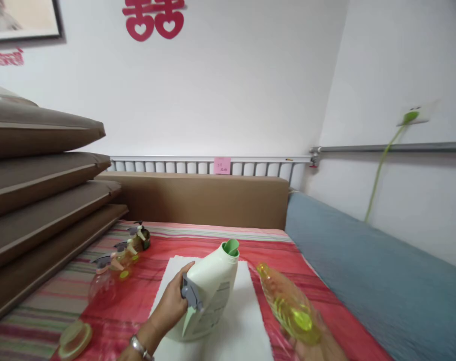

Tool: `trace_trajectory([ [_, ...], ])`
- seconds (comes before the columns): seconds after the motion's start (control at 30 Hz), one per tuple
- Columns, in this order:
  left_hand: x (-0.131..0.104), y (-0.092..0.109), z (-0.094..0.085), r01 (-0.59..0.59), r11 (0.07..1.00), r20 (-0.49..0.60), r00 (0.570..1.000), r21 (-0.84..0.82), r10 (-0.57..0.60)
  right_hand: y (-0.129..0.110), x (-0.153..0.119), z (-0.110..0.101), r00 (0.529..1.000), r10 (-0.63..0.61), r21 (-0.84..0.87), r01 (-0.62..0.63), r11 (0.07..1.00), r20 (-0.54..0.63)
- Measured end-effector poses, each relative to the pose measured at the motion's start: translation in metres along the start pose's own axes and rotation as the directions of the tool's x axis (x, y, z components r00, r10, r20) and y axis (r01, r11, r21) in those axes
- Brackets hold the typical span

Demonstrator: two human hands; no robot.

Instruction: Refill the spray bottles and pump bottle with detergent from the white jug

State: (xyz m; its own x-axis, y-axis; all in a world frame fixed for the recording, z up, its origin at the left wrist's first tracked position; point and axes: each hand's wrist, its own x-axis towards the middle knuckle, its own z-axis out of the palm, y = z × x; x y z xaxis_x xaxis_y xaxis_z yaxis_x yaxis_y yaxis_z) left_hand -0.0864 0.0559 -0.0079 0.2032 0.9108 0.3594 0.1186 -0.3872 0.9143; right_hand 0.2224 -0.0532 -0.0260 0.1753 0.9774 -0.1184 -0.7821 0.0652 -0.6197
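Note:
A large white jug (216, 281) with a green pouring spout (231, 246) leans to the right over a white towel (250, 301). My left hand (171, 298) is closed at the jug's left side, with a grey trigger spray head (191, 292) held at its fingers. Whether these fingers also grip the jug is hidden. To the right, my right hand (314, 343) is wrapped round the lower part of a clear yellow bottle (284, 301). This bottle is tilted, its open neck pointing up and left, with yellow liquid inside; motion blurs it slightly.
On the left stand several spray bottles, among them a pink one (102, 286) and a dark one (145, 238). A round pale lid (75, 340) lies nearer. Stacked brown cushions (43, 175) rise at left; a blue-grey padded side (344, 260) bounds the right.

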Motion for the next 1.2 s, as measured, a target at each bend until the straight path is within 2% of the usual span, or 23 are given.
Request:
trace_trajectory([
  [0.13, 0.010, 0.004, 0.008, -0.048, 0.999, 0.057, 0.997, 0.021, 0.047, -0.041, 0.001, 0.025, 0.987, -0.158, -0.042, 0.157, 0.987, -0.021],
  [0.23, 0.014, 0.007, 0.014, -0.087, 0.996, 0.103, 0.991, 0.018, 0.085, -0.062, 0.006, 0.036, 0.984, -0.175, -0.115, 0.174, 0.978, -0.003],
  [0.37, 0.018, 0.003, 0.019, -0.130, 0.990, 0.123, 0.985, 0.057, 0.123, -0.078, 0.010, 0.041, 0.982, -0.188, -0.248, 0.178, 0.952, -0.015],
  [0.53, 0.019, -0.002, 0.020, -0.132, 0.990, 0.125, 0.984, 0.048, 0.125, -0.088, 0.008, 0.043, 0.977, -0.211, -0.421, 0.202, 0.884, 0.024],
  [0.73, 0.018, 0.005, 0.021, -0.146, 0.987, 0.141, 0.981, 0.068, 0.135, -0.093, 0.011, 0.049, 0.979, -0.194, -0.523, 0.196, 0.829, 0.058],
  [0.93, 0.019, 0.009, 0.023, -0.206, 0.963, 0.202, 0.964, 0.172, 0.171, -0.104, 0.015, 0.057, 0.981, -0.192, -0.631, 0.173, 0.756, 0.040],
  [1.2, 0.019, 0.004, 0.025, -0.227, 0.953, 0.204, 0.961, 0.203, 0.186, -0.116, 0.015, 0.071, 0.976, -0.216, -0.759, 0.146, 0.634, 0.008],
])
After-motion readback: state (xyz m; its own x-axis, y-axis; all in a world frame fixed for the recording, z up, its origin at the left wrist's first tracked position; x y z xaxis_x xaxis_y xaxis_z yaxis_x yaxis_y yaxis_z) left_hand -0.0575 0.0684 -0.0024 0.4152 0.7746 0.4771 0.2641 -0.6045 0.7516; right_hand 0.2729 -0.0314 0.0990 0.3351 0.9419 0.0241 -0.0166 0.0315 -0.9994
